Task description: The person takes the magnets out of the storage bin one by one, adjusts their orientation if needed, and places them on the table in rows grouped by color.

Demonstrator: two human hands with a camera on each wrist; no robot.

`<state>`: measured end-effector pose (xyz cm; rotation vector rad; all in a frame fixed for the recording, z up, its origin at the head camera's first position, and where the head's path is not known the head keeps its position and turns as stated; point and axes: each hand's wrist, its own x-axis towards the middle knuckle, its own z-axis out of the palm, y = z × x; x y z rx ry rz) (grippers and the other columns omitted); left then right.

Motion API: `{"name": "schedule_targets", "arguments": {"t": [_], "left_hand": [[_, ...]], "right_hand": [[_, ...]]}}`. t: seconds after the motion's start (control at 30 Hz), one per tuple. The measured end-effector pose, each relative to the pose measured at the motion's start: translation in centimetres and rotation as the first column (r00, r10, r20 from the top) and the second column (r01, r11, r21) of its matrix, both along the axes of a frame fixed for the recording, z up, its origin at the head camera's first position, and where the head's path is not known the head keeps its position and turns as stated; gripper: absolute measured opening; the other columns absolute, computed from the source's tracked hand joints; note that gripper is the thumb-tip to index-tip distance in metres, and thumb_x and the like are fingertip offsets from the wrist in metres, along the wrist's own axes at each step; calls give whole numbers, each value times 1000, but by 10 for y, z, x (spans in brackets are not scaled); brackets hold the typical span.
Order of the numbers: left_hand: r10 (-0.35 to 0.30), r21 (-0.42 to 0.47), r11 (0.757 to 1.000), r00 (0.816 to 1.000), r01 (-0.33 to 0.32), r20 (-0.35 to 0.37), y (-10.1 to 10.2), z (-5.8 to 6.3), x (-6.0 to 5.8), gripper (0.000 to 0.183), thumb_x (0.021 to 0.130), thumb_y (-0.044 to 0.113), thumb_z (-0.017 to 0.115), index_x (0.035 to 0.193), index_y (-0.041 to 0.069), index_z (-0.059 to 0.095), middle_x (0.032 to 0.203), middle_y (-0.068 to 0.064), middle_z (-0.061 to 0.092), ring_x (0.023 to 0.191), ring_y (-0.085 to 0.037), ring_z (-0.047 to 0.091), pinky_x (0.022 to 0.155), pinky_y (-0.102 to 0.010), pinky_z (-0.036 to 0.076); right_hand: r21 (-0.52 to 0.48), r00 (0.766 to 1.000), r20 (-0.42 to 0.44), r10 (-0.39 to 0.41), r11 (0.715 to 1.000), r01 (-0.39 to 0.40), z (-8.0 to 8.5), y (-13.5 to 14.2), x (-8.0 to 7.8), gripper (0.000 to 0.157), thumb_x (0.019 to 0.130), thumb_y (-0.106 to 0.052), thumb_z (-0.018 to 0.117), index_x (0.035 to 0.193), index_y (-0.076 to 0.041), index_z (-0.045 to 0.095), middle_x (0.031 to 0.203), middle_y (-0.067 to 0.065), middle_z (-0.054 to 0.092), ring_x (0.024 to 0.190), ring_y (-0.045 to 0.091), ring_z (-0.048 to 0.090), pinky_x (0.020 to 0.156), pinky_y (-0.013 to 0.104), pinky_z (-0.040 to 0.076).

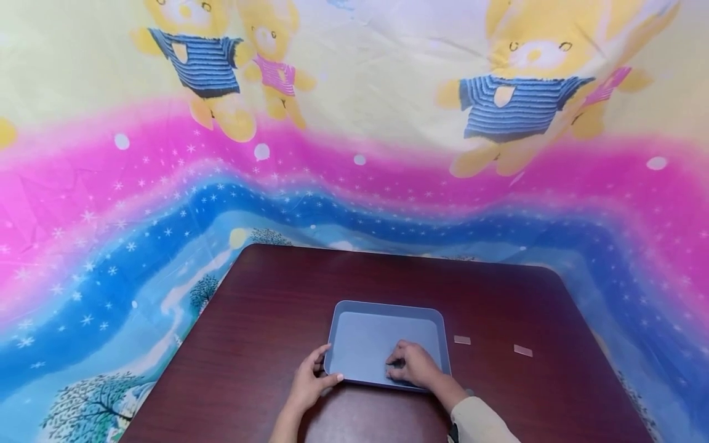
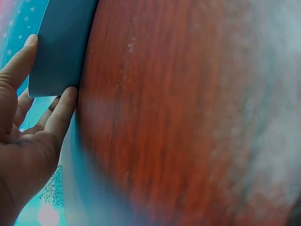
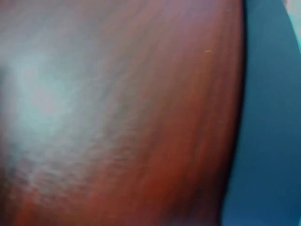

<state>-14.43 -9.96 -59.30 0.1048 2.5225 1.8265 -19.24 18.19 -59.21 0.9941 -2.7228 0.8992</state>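
A shallow grey-blue rectangular tray [image 1: 362, 341] lies on the dark reddish-brown table. My left hand [image 1: 311, 380] grips its near left corner, thumb along the front edge and fingers at the left side. The left wrist view shows thumb and fingertips against the tray wall [image 2: 63, 47]. Over the tray's near right part is my right hand [image 1: 416, 366], fingers curled down close to the tray floor. A dark patch shows between its thumb and forefinger; I cannot tell whether that is a held thing or shadow. The right wrist view shows only the tray's side [image 3: 270, 117] and tabletop.
Two small flat pinkish pieces lie on the table right of the tray, a nearer piece [image 1: 462, 339] and a farther piece [image 1: 523, 351]. Behind the table [image 1: 266, 295] hangs a colourful cloth [image 1: 354, 184] printed with bears, which surrounds its far and side edges.
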Motion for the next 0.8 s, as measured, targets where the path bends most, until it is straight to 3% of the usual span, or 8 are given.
{"name": "schedule_targets", "arguments": {"t": [0.2,0.27,0.37,0.57,0.8], "left_hand": [[-5,-2,1000,1000,5,-12,2,8,2,72,70,17,82,133,5,48,108,-19,58,91,-30,57,68,-32,49],[-4,-2,1000,1000,4,-12,2,7,1,72,70,16,82,133,4,48,108,-19,58,91,-31,58,68,-32,49],[-3,-16,1000,1000,3,-17,0,0,-1,73,70,18,83,133,6,49,107,-17,59,90,-28,58,68,-30,49],[-2,3,1000,1000,2,-27,0,1,-3,73,69,18,83,132,6,49,107,-17,59,90,-28,58,69,-30,49],[-13,11,1000,1000,14,-21,-1,-1,-3,73,69,18,83,133,5,49,105,-17,59,89,-27,58,67,-29,49]], "right_hand": [[-28,983,186,8,1000,-2,27,1,-4,17,75,-6,74,92,-2,72,79,-3,65,67,3,55,58,22,47],[-54,978,208,8,999,3,37,0,-5,18,76,-3,72,94,0,71,77,-2,65,65,3,55,57,22,47],[-83,978,209,1,996,16,47,0,-6,18,77,-2,72,95,1,71,73,-6,62,63,2,52,54,22,46],[-111,984,180,-15,993,35,54,0,-7,18,76,-2,73,94,1,71,67,-12,54,59,1,47,51,21,43],[-163,988,155,-25,985,51,54,-1,-7,18,74,-2,74,92,0,71,75,-5,60,63,2,52,54,22,46]]}}
